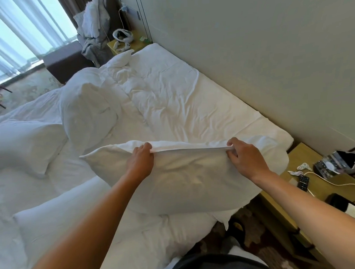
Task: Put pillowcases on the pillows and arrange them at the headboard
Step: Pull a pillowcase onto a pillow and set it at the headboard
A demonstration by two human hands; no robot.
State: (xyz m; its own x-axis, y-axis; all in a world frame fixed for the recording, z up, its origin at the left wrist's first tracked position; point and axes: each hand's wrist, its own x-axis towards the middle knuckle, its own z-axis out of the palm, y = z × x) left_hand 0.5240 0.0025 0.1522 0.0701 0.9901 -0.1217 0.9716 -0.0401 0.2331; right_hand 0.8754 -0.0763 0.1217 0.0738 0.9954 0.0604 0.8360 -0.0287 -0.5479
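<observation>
Both hands, L (140, 162) & R (245, 158), fingers clamped on pillow (184, 178) edge over rumpled white bed (171, 98), nightstand (317, 181) R.

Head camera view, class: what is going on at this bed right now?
A person is holding a plump white cased pillow over the bed, left hand and right hand each in a pinching grip on its upper edge. Other white pillows lie loose on the rumpled white bedsheet. None sits at the grey padded headboard yet.
</observation>
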